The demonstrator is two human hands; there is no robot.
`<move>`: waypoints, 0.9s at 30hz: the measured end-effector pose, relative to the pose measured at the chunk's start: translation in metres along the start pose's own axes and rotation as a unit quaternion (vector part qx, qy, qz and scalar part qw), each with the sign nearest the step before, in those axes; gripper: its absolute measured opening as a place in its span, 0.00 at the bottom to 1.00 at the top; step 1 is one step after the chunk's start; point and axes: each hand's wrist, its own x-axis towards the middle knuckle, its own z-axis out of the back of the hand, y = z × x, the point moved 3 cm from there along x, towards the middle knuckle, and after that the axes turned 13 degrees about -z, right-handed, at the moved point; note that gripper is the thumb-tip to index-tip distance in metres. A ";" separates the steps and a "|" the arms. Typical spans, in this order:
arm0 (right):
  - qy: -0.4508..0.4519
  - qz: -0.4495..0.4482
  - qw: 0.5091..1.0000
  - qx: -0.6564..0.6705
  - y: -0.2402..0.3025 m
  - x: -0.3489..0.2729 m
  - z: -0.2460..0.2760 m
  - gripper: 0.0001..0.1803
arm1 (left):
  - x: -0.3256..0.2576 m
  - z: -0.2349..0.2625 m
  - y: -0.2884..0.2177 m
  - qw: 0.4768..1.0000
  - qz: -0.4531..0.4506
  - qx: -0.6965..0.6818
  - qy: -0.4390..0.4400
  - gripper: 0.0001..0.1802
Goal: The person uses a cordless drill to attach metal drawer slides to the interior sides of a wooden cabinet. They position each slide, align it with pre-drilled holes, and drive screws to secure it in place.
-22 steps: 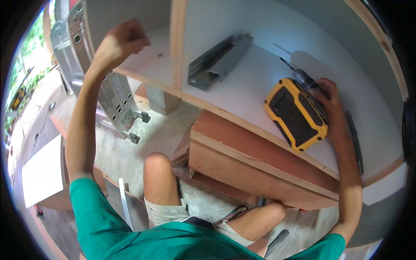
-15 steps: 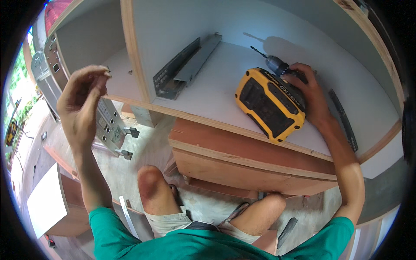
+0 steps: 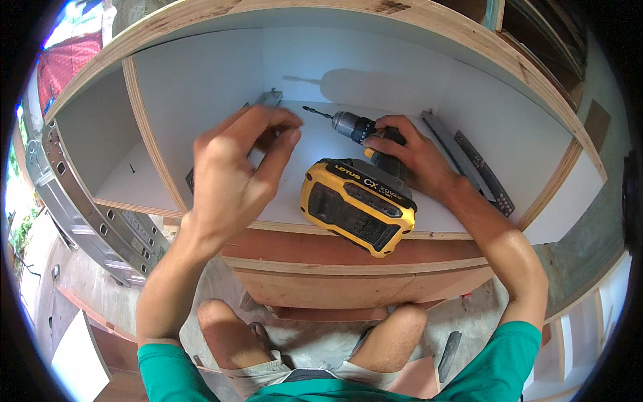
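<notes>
My right hand (image 3: pixel 416 155) is wrapped round the grip of a cordless drill (image 3: pixel 358 209) with a yellow and black battery pack. Its thin bit points left, inside the white-lined cabinet (image 3: pixel 368 50). Level with the bit's tip and just left of it, my left hand (image 3: pixel 236 164) has thumb and fingertips drawn together in a pinch. Whatever lies between them is too small or hidden to make out. Behind that hand, a metal drawer slide (image 3: pixel 271 98) is mostly covered. Another drawer slide (image 3: pixel 462 157) lies along the cabinet's right wall.
A small screw (image 3: pixel 132 169) rests in the left compartment. Perforated metal rails (image 3: pixel 100 224) stand outside at the left. Below the cabinet front is a brown wooden drawer box (image 3: pixel 362 285), close to my knees. A white panel (image 3: pixel 79 358) is at lower left.
My left hand has moved right, from beside the divider to near the bit's tip, still pinched. The view has shifted, showing more of the cabinet's right side. The drill stays in my right hand.
</notes>
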 end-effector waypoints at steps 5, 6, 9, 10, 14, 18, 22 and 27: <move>-0.001 0.014 1.000 -0.018 -0.005 -0.001 -0.003 0.37 | 0.034 -0.014 0.026 0.997 -0.039 0.066 -0.015 0.06; 0.001 0.019 1.000 -0.024 -0.006 -0.001 -0.003 0.37 | 0.038 -0.014 0.033 0.997 -0.024 0.077 -0.015 0.06; -0.002 0.017 0.999 -0.030 -0.007 0.000 -0.004 0.39 | 0.050 -0.017 0.058 0.993 0.000 0.115 -0.011 0.08; -0.009 0.020 0.999 -0.038 -0.008 -0.001 -0.004 0.37 | 0.051 -0.021 0.070 0.992 -0.003 0.126 -0.005 0.08; -0.047 0.032 0.997 -0.060 -0.016 -0.004 -0.007 0.27 | 0.054 -0.028 0.086 0.988 0.020 0.150 0.015 0.09; -0.075 0.037 0.994 -0.074 -0.017 -0.006 -0.006 0.17 | 0.047 -0.031 0.086 0.989 0.023 0.143 0.013 0.09; -0.089 0.042 0.993 -0.071 -0.017 -0.005 -0.007 0.17 | 0.044 -0.028 0.087 0.990 0.035 0.132 0.020 0.09; -0.085 0.026 0.992 -0.093 -0.014 -0.005 -0.007 0.19 | 0.040 -0.026 0.091 0.990 0.045 0.131 0.022 0.09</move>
